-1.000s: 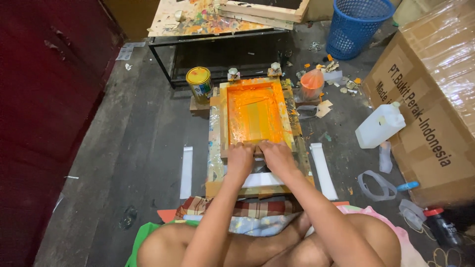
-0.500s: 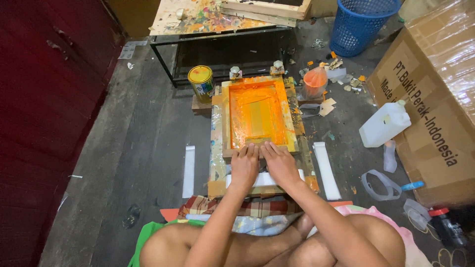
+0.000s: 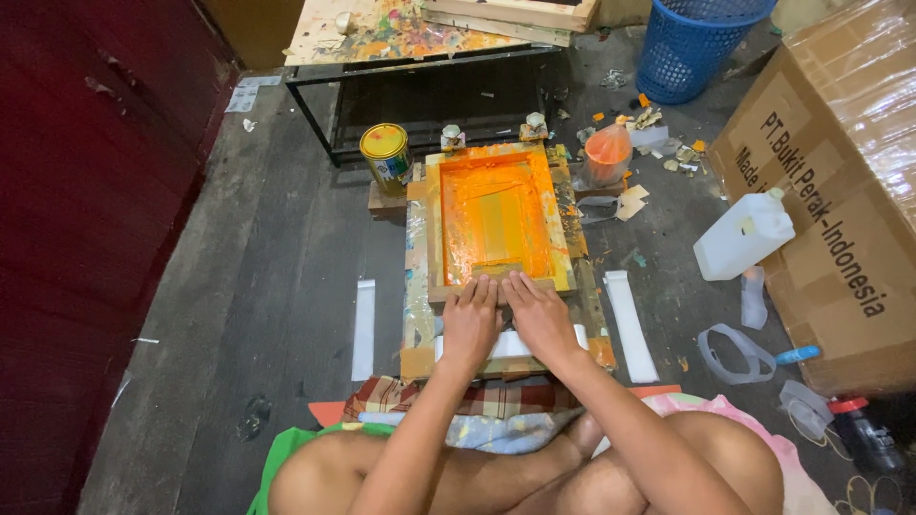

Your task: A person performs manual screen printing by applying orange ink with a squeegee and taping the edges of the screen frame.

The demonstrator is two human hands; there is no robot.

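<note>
A wooden screen frame (image 3: pixel 434 224) with orange ink on its mesh (image 3: pixel 496 215) lies on a paint-stained board (image 3: pixel 416 329) on the floor in front of me. My left hand (image 3: pixel 470 322) and my right hand (image 3: pixel 539 315) sit side by side at the frame's near edge. Both press down on a wooden squeegee (image 3: pixel 498 275), fingers curled over its top. A white sheet (image 3: pixel 510 345) shows under my wrists. My bare knees are at the bottom of the view.
A yellow-lidded paint can (image 3: pixel 385 153) stands at the frame's far left, an orange ink bag (image 3: pixel 608 154) at its far right. White strips (image 3: pixel 364 329) flank the board. A white jug (image 3: pixel 744 234), a cardboard box (image 3: pixel 840 191), a blue basket (image 3: pixel 692 43) and a spattered table (image 3: pixel 401 33) surround it.
Both hands have drawn the squeegee slightly toward my body, ending at the frame's near edge. The view has shifted a little.
</note>
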